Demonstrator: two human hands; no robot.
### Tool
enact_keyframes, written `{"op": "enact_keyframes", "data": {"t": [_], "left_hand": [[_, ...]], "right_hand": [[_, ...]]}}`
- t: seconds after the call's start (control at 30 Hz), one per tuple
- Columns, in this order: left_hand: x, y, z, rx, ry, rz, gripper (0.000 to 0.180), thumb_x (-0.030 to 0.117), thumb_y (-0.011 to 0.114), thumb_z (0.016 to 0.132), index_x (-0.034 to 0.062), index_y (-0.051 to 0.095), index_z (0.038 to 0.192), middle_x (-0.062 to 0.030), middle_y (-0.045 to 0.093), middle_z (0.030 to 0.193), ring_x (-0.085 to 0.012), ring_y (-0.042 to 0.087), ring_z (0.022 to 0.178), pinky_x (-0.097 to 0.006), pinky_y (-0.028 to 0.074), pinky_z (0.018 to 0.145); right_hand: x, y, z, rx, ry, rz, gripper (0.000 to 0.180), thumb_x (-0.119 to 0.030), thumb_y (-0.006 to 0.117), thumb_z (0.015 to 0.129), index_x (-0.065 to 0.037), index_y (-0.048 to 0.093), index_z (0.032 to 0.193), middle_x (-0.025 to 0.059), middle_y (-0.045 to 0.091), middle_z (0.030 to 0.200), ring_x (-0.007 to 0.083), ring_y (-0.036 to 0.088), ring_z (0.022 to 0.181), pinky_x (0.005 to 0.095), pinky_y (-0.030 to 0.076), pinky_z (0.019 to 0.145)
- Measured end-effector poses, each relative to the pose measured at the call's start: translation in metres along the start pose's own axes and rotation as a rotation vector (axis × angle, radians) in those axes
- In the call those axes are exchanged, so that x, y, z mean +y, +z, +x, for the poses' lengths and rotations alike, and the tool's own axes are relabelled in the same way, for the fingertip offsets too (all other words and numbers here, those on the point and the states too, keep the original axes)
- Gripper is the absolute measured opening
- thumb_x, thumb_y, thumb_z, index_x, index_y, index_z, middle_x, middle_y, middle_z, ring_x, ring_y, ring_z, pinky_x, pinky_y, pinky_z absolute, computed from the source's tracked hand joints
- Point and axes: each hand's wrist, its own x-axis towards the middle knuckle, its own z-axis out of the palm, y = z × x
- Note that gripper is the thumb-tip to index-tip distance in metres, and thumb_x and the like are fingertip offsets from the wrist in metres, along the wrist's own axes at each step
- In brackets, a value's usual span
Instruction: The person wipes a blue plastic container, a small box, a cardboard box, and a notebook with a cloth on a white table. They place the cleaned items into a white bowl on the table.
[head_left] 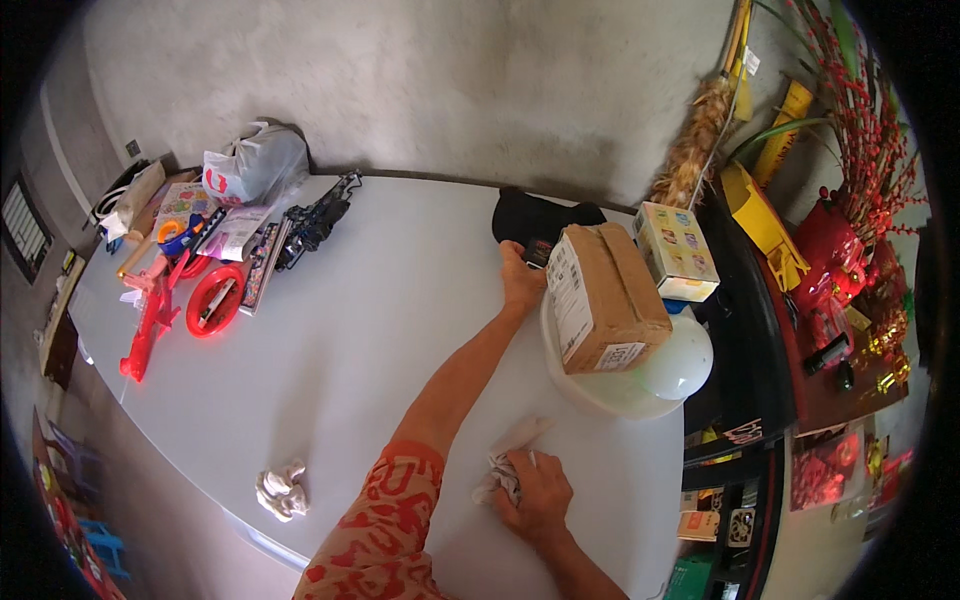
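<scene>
Crumpled rag, lower centre, is pinched in our right hand; the tabletop runs wide leftward to its curved edge. Upper centre, our left hand touches a black packet, grip unclear.

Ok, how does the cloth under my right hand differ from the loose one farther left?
The held cloth is partly covered by your right hand; the loose cloth lies untouched. The held cloth looks greyer, the loose cloth whiter. Both are crumpled and rest on the pale table.
</scene>
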Motion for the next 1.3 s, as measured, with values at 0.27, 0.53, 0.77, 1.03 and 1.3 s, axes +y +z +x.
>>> {"op": "enact_keyframes", "data": {"t": [0.27,0.53,0.77,1.03,1.3], "left_hand": [[-0.036,0.040,0.016,-0.180,-0.467,-0.750,0.028,0.031,0.055,0.085,0.0071,0.041,0.085,-0.0063,0.041,0.076,-0.0187,0.041,0.077,-0.034,0.041,0.069],[-0.025,0.046,0.015,-0.358,-0.616,-0.742,0.031,0.032,0.039,0.091,0.0059,0.050,0.077,-0.0036,0.052,0.072,-0.0150,0.046,0.067,-0.032,0.041,0.064],[-0.118,0.077,0.036,-0.293,-0.021,-0.145,0.016,0.017,0.054,0.087,0.0028,0.060,0.093,-0.0145,0.068,0.088,-0.0214,0.064,0.080,-0.036,0.049,0.068],[-0.100,0.069,0.025,-0.387,-0.543,-0.867,0.032,0.028,0.043,0.095,0.0027,0.060,0.086,-0.0017,0.059,0.075,-0.0176,0.055,0.067,-0.032,0.045,0.066],[-0.030,0.003,0.009,-0.350,-0.056,-0.106,0.030,0.024,0.054,0.090,-0.0037,0.063,0.082,-0.0090,0.065,0.079,-0.0194,0.059,0.071,-0.033,0.046,0.062]], "right_hand": [[0.005,0.001,0.000,-0.026,-0.010,-0.008,0.047,-0.017,0.074,0.061,-0.006,0.062,0.105,0.0136,0.058,0.093,0.0298,0.056,0.076,0.0394,0.048,0.065],[0.000,-0.004,0.004,-0.030,0.001,-0.012,0.045,-0.019,0.075,0.062,-0.004,0.063,0.103,0.0143,0.059,0.094,0.0294,0.056,0.076,0.0379,0.048,0.066],[-0.002,-0.002,0.004,0.005,-0.046,0.049,0.046,-0.010,0.071,0.058,-0.002,0.063,0.103,0.0143,0.059,0.093,0.0304,0.057,0.076,0.0387,0.049,0.065],[0.001,-0.002,0.004,0.047,-0.047,0.010,0.046,-0.007,0.069,0.056,-0.001,0.061,0.101,0.0144,0.058,0.090,0.0302,0.055,0.072,0.0368,0.048,0.061],[0.008,-0.009,-0.004,-0.076,0.088,0.090,0.052,-0.005,0.067,0.065,-0.001,0.054,0.116,0.0147,0.058,0.099,0.0300,0.059,0.082,0.0362,0.050,0.067]]}}
